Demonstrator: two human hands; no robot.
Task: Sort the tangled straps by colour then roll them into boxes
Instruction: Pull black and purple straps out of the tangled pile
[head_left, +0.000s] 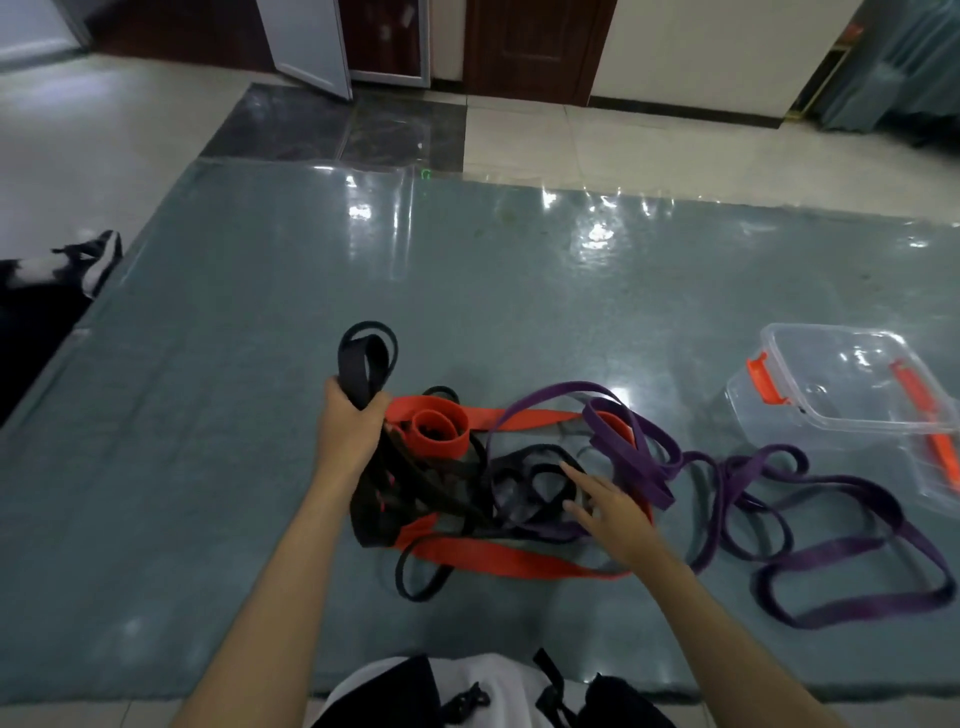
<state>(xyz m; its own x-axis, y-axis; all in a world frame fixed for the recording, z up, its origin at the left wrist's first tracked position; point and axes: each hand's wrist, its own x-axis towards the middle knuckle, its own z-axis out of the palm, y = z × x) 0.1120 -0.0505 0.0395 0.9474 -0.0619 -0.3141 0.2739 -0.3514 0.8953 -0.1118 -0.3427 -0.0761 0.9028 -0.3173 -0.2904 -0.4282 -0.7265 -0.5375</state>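
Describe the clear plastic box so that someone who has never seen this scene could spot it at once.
Start from the grey-green mat spread on the floor and look to its right edge. Beyond the loose purple strap stands the clear box. It is the only rigid, see-through thing there, with orange clips.

A grey-green mat (234, 415) under a shiny clear plastic sheet (597, 234) covers most of the floor in front. Beyond it the floor has pale tiles (623, 140) and a patch of dark marble tiles (332, 130). At the far wall stand a dark brown wooden door (535, 47) and, to its left, a light grey door leaf (306, 41) that is open. On the far right hangs a blue-grey curtain (893, 57). At the left edge lies a black and white shoe (88, 260), touching the border of the mat.
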